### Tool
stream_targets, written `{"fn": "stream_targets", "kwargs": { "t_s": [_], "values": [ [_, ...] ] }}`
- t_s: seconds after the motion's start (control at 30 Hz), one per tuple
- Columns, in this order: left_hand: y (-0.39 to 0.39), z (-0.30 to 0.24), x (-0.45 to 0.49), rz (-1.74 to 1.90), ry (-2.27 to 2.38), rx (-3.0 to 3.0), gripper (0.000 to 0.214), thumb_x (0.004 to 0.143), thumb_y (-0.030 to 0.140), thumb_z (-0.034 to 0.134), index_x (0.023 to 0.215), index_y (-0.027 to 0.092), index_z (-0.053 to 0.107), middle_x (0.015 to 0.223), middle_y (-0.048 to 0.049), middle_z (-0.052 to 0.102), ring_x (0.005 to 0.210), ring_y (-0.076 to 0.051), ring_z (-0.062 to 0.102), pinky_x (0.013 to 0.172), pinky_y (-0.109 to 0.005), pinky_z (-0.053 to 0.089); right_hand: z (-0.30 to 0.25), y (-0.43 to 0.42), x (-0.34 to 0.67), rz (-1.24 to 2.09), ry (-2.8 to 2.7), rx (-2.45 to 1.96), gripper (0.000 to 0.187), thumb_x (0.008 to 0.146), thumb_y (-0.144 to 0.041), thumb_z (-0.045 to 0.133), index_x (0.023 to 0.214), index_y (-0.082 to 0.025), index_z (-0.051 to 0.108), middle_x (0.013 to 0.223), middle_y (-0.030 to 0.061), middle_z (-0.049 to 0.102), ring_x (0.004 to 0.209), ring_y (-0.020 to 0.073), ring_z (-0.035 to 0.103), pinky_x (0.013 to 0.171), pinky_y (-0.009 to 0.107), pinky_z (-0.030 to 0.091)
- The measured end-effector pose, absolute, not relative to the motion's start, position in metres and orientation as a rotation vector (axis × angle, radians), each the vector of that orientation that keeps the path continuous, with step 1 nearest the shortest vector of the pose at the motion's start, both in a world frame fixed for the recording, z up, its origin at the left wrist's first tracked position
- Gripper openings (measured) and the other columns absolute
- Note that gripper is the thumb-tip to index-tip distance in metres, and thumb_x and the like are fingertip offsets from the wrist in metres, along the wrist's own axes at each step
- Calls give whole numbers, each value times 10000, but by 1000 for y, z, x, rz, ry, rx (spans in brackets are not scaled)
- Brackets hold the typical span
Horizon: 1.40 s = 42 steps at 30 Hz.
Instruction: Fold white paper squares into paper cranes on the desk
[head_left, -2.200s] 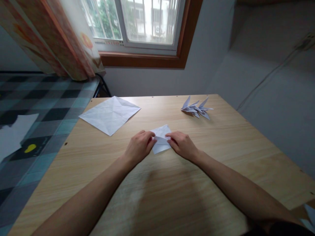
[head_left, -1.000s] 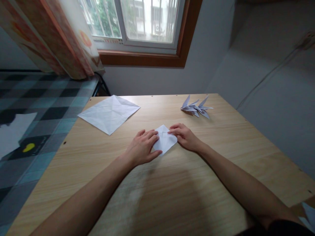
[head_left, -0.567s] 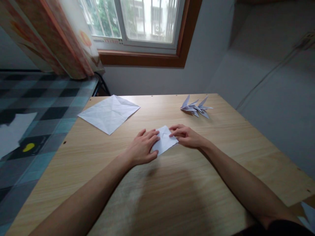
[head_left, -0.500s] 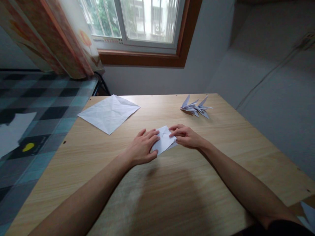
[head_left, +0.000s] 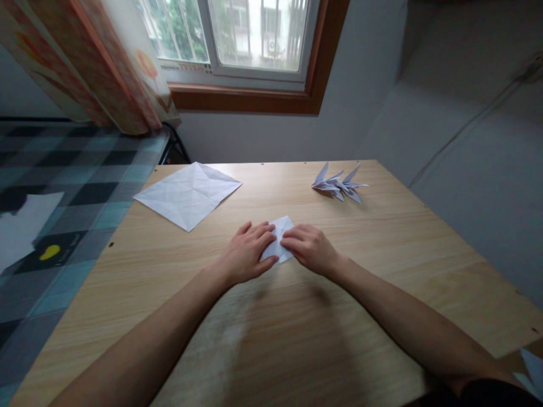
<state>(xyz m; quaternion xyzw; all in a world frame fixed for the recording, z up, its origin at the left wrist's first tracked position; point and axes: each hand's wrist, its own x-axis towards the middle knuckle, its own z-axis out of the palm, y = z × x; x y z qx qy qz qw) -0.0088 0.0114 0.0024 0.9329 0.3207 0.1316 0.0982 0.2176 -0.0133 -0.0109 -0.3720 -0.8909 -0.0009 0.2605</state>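
A small folded square of white paper (head_left: pixel 281 224) lies on the wooden table between my hands, one corner pointing away from me. My left hand (head_left: pixel 250 251) rests flat over its left side, fingers apart and thumb along the near edge. With fingertips pinched together, my right hand (head_left: pixel 311 246) grips a flap of the paper near its middle and covers the right corner. Beyond the right hand sits a cluster of folded paper cranes (head_left: pixel 339 185) with pointed wings. A larger creased sheet of paper (head_left: pixel 189 198) lies at the far left.
The wooden table (head_left: pixel 271 350) meets the wall under a window (head_left: pixel 258 34). At left is a surface with a checked cloth (head_left: pixel 89 169), bearing white paper (head_left: pixel 36 217) and a black item with a yellow mark (head_left: pixel 51 252). A cable (head_left: pixel 466 127) runs along the right wall.
My right hand has moved left, from the paper's right edge to its middle, bringing the right flap inward. My left hand has stayed almost in place, its thumb slightly further right.
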Motion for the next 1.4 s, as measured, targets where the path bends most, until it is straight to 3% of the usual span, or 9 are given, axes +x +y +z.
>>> {"fn": "stream_targets", "kwargs": {
  "t_s": [0.13, 0.43, 0.6, 0.73, 0.83, 1.0, 1.13, 1.23, 1.4],
  "values": [
    [11, 3, -9, 403, 947, 2756, 325, 896, 432, 572, 1128, 209, 619, 1424, -146, 573, 1374, -331, 485, 1136, -587, 318, -15, -21, 218, 140, -2475, -790, 243, 974, -158, 505, 947, -221, 738, 1016, 76, 765, 952, 200, 703, 847, 338, 566],
    [14, 2, -10, 368, 969, 2740, 460, 859, 507, 658, 1206, 209, 608, 1441, -154, 557, 1373, -333, 481, 1145, -581, 311, -21, -4, 246, 229, -2212, -1110, 281, 843, -53, 549, 916, -209, 771, 1058, 84, 778, 1023, 230, 721, 958, 413, 565],
    [15, 1, -8, 348, 1009, 2736, 629, 851, 595, 644, 1322, 195, 529, 1446, -179, 538, 1336, -318, 512, 1154, -563, 303, -13, -8, 242, 475, -2009, -1171, 365, 880, -209, 600, 1239, -166, 656, 957, 70, 751, 765, 174, 682, 728, 317, 569],
    [14, 3, -8, 335, 1025, 2722, 770, 862, 620, 610, 1456, 180, 395, 1501, -201, 477, 1372, -320, 475, 1166, -549, 291, -11, -7, 243, 486, -2065, -1096, 167, 854, -232, 641, 983, -196, 742, 904, 64, 731, 803, 186, 659, 751, 327, 538],
    [13, 3, -9, 407, 1038, 2728, 755, 905, 520, 583, 1526, 200, 293, 1554, -197, 404, 1408, -325, 431, 1154, -528, 319, -10, -6, 245, 448, -2180, -984, 100, 845, -286, 685, 823, -208, 743, 970, 78, 731, 919, 217, 672, 849, 371, 529],
    [13, -2, -10, 561, 1128, 2724, 650, 864, 186, 509, 1497, 165, 364, 1613, -197, 279, 1422, -327, 400, 1109, -499, 387, -8, -8, 243, 303, -2288, -1046, 345, 782, -526, 771, 775, -187, 703, 993, 105, 726, 928, 247, 690, 847, 384, 527],
    [16, -6, -12, 515, 1118, 2777, 476, 842, 151, 486, 1302, 195, 597, 1532, -122, 454, 1418, -341, 389, 1127, -545, 348, -12, -5, 245, 203, -2380, -1028, 379, 785, -553, 758, 813, -184, 675, 1047, 129, 720, 953, 261, 690, 835, 381, 527],
    [17, -6, -11, 464, 1076, 2807, 415, 881, 183, 468, 1265, 208, 625, 1388, -91, 606, 1333, -306, 490, 1099, -519, 371, -14, 1, 253, 179, -2396, -995, 320, 831, -509, 731, 852, -192, 700, 1101, 127, 730, 1014, 262, 688, 884, 391, 513],
    [13, 0, -7, 527, 1155, 2856, 323, 939, 380, 524, 1186, 222, 658, 1243, -92, 676, 1189, -289, 578, 1023, -474, 403, -3, 6, 268, 0, -2517, -1199, 248, 951, -383, 595, 1080, -227, 738, 1218, 101, 720, 1206, 309, 604, 1020, 484, 409]
  ]
}}
